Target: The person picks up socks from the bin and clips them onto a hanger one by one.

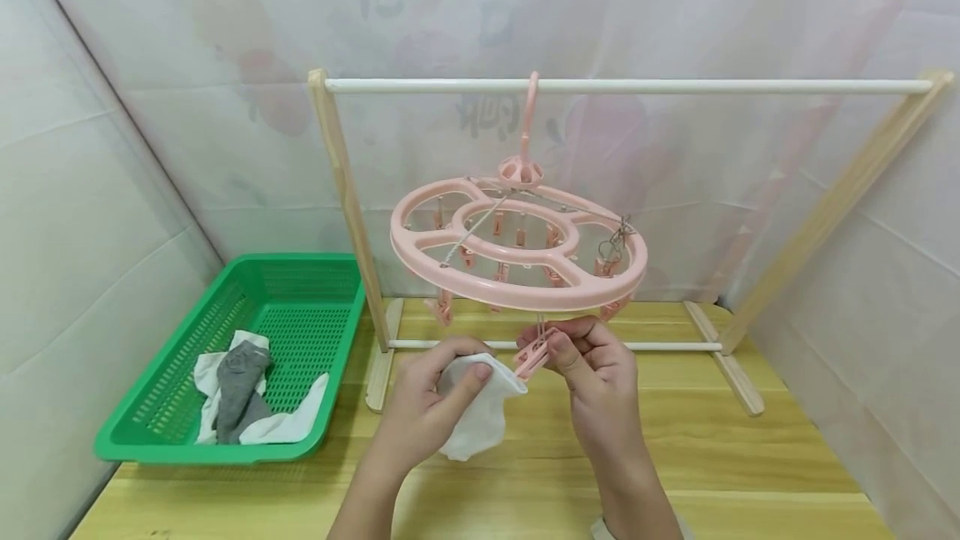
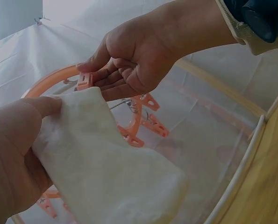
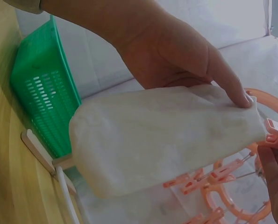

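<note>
A white sock [image 1: 480, 411] hangs from my left hand [image 1: 431, 407], pinched between thumb and fingers near its cuff. My right hand [image 1: 600, 373] pinches a pink clothespin [image 1: 532, 354] that dangles from the front of the pink round drying hanger [image 1: 517, 300]. The clip's end sits right at the corner of the sock's cuff. In the left wrist view the sock [image 2: 106, 158] spreads below the clip [image 2: 84, 80], toe toward the lower right. The right wrist view shows the sock [image 3: 162, 140] lying across the frame from the left thumb.
The hanger hooks over a white rod [image 1: 675, 87] on a wooden stand [image 1: 348, 215]. Several other pink clips [image 1: 444, 307] hang beneath its ring. At the left, a green basket [image 1: 348, 340] holds grey and white socks [image 1: 242, 386] on the wooden table [image 1: 675, 448].
</note>
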A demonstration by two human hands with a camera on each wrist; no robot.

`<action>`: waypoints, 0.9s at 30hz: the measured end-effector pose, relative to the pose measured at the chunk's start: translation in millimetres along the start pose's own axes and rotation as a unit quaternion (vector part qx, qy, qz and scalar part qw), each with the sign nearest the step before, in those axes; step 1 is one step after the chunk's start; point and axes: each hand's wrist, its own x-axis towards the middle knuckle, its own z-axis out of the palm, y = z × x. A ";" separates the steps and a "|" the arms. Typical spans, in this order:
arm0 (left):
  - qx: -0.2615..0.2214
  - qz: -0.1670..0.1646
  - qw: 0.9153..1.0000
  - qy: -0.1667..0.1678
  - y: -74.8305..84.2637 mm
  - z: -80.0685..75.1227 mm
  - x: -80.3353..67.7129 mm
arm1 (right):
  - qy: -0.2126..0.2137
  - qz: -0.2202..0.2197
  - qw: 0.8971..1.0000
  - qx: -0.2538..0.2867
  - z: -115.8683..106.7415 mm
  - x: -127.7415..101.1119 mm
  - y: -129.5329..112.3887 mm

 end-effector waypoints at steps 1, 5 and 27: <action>-0.001 0.003 1.000 0.000 0.0 0.7 0.1 | -0.003 0.002 1.000 0.003 0.1 0.1 0.1; -0.009 0.022 1.000 0.014 0.3 3.4 0.9 | -0.015 0.007 1.000 0.019 0.0 0.9 0.4; 0.039 0.104 0.993 0.026 2.0 14.5 4.5 | -0.024 0.001 1.000 -0.013 2.5 -2.1 -5.0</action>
